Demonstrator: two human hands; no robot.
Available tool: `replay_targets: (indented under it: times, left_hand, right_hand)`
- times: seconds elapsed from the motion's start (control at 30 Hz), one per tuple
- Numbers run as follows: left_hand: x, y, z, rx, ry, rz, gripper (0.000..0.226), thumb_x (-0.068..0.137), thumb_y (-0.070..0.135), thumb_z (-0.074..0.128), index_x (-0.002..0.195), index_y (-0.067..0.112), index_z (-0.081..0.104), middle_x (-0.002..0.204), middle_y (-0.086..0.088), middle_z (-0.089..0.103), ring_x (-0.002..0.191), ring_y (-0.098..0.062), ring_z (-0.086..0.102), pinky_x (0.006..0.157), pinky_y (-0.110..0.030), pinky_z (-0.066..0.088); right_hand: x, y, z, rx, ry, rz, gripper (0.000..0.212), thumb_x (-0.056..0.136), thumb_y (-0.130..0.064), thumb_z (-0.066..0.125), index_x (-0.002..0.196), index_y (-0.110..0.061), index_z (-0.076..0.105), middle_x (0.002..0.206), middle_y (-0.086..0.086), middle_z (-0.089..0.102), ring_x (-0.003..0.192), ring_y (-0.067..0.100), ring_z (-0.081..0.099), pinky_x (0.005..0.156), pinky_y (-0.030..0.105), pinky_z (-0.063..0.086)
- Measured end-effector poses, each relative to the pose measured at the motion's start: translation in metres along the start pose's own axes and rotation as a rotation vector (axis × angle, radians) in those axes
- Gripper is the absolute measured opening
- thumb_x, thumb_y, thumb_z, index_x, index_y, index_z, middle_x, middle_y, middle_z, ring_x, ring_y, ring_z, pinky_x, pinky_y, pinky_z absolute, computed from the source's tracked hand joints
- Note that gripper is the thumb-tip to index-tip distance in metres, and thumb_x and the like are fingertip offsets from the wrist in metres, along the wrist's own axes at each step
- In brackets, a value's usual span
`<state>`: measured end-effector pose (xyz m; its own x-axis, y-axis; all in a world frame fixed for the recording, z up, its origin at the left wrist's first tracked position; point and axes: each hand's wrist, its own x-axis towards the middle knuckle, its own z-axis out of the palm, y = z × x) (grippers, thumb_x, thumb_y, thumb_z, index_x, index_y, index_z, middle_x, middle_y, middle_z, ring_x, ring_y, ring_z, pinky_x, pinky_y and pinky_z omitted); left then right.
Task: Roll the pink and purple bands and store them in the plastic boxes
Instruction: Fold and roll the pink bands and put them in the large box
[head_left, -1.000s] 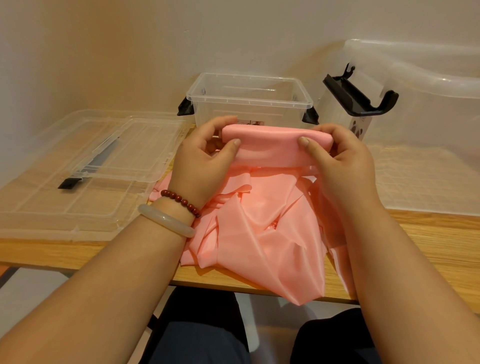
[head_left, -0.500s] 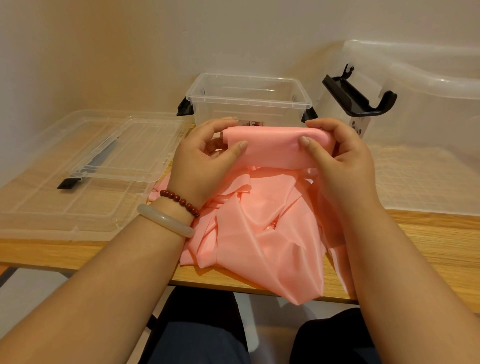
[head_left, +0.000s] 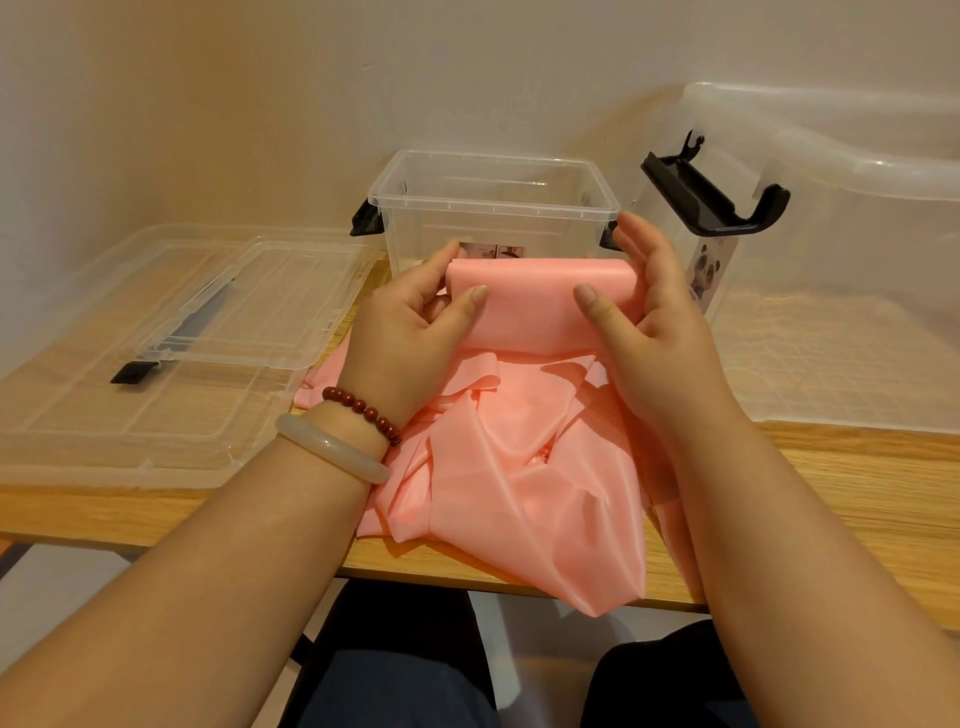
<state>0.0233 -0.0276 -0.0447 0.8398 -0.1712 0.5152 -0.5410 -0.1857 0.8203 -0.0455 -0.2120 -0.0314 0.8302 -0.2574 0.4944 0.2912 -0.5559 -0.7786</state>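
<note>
Warm, soft indoor light (wide-angle curvature at edges), perhaps faint glare on the plastic box.

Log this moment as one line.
pink band part-rolled | left hand and right hand grip roll ends | rest heaped on table | clear box behind, open

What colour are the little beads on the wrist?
Dark red beads, next to a pale bangle; the head view shows them.

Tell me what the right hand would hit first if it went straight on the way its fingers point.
Most likely the small clear box, at the black latch nearest it: the right hand, gripping the rolled pink band, points its fingers there. Depth is unclear.
</note>
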Motion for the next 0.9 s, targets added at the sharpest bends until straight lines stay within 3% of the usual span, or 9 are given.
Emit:
replay_targets:
  times: [0.1, 0.17, 0.3, 0.37, 0.47, 0.57, 0.7, 0.8, 0.9]
  left_hand:
    - [0.0009, -0.0015, 0.0012, -0.057, 0.012, -0.022, 0.054, 0.088, 0.026, 0.063, 0.139, 0.013, 0.049, 0.108, 0.019, 0.059, 0.102, 0.004, 0.058, 0.092, -0.016, 0.047]
    - [0.0010, -0.0017, 0.0021, -0.086, 0.029, -0.034, 0.049, 0.092, 0.016, 0.063, 0.139, 0.011, 0.049, 0.118, 0.014, 0.059, 0.110, 0.003, 0.057, 0.093, -0.015, 0.046]
    - [0.0014, 0.0013, 0.0022, -0.120, 0.106, -0.028, 0.043, 0.091, 0.011, 0.064, 0.133, 0.012, 0.055, 0.117, 0.014, 0.060, 0.105, 0.009, 0.058, 0.089, -0.009, 0.045]
    - [0.0006, 0.0027, 0.0021, -0.107, 0.126, -0.013, 0.040, 0.092, 0.010, 0.064, 0.131, 0.012, 0.056, 0.110, 0.021, 0.059, 0.098, 0.017, 0.057, 0.085, -0.007, 0.045]
    - [0.0000, 0.0024, 0.0014, -0.088, 0.143, 0.008, 0.038, 0.093, 0.011, 0.062, 0.131, 0.011, 0.056, 0.105, 0.027, 0.058, 0.096, 0.022, 0.055, 0.084, -0.005, 0.043]
    - [0.0008, 0.0002, 0.0005, -0.064, 0.159, 0.023, 0.037, 0.095, 0.014, 0.060, 0.132, 0.011, 0.057, 0.109, 0.028, 0.055, 0.100, 0.024, 0.052, 0.089, -0.004, 0.041]
    - [0.0003, -0.0005, 0.0006, -0.012, 0.136, 0.030, 0.040, 0.098, 0.015, 0.055, 0.138, 0.014, 0.050, 0.113, 0.032, 0.050, 0.101, 0.028, 0.046, 0.091, -0.001, 0.036]
    - [-0.0019, 0.0016, 0.0008, 0.013, 0.111, 0.052, 0.045, 0.098, 0.013, 0.052, 0.140, 0.027, 0.043, 0.109, 0.033, 0.052, 0.106, 0.021, 0.049, 0.094, -0.006, 0.038]
    - [-0.0032, 0.0029, 0.0013, 0.029, 0.124, 0.076, 0.037, 0.098, 0.012, 0.052, 0.127, 0.034, 0.054, 0.112, 0.025, 0.058, 0.109, 0.011, 0.054, 0.094, -0.008, 0.041]
  right_hand:
    - [0.0001, -0.0020, 0.0003, 0.016, -0.042, -0.024, 0.067, 0.092, -0.035, 0.063, 0.147, -0.043, 0.025, 0.144, -0.013, 0.038, 0.124, -0.014, 0.041, 0.106, 0.020, 0.038]
    - [-0.0007, -0.0040, 0.0002, -0.002, -0.051, -0.050, 0.069, 0.088, -0.039, 0.061, 0.143, -0.048, 0.021, 0.146, -0.016, 0.036, 0.127, -0.012, 0.040, 0.106, 0.022, 0.038]
    - [-0.0003, -0.0022, -0.0010, 0.020, -0.024, -0.063, 0.065, 0.094, -0.025, 0.063, 0.144, -0.043, 0.026, 0.135, -0.034, 0.033, 0.116, -0.028, 0.035, 0.093, 0.000, 0.033]
    - [0.0004, 0.0006, -0.0018, 0.037, 0.036, -0.042, 0.061, 0.093, -0.017, 0.063, 0.143, -0.040, 0.036, 0.134, -0.031, 0.040, 0.119, -0.021, 0.040, 0.099, 0.008, 0.038]
    - [-0.0004, 0.0027, -0.0006, 0.031, 0.114, -0.008, 0.050, 0.089, -0.021, 0.067, 0.130, -0.043, 0.050, 0.138, -0.012, 0.049, 0.121, 0.008, 0.053, 0.099, 0.040, 0.050]
    - [-0.0001, 0.0017, 0.0004, 0.092, 0.183, 0.036, 0.041, 0.089, -0.024, 0.070, 0.124, -0.041, 0.055, 0.132, -0.008, 0.054, 0.110, 0.006, 0.059, 0.092, 0.040, 0.055]
    - [0.0002, -0.0006, 0.0024, 0.039, 0.164, 0.044, 0.045, 0.095, -0.021, 0.062, 0.138, -0.028, 0.051, 0.136, -0.013, 0.054, 0.123, 0.003, 0.051, 0.106, 0.035, 0.045]
    - [-0.0001, 0.0023, 0.0025, 0.058, 0.114, 0.067, 0.055, 0.095, -0.018, 0.058, 0.147, -0.026, 0.042, 0.148, -0.011, 0.045, 0.134, 0.002, 0.042, 0.113, 0.036, 0.039]
    - [-0.0013, 0.0005, 0.0007, 0.133, 0.138, 0.085, 0.056, 0.093, -0.009, 0.056, 0.142, -0.033, 0.045, 0.142, -0.014, 0.051, 0.129, 0.000, 0.048, 0.109, 0.038, 0.043]
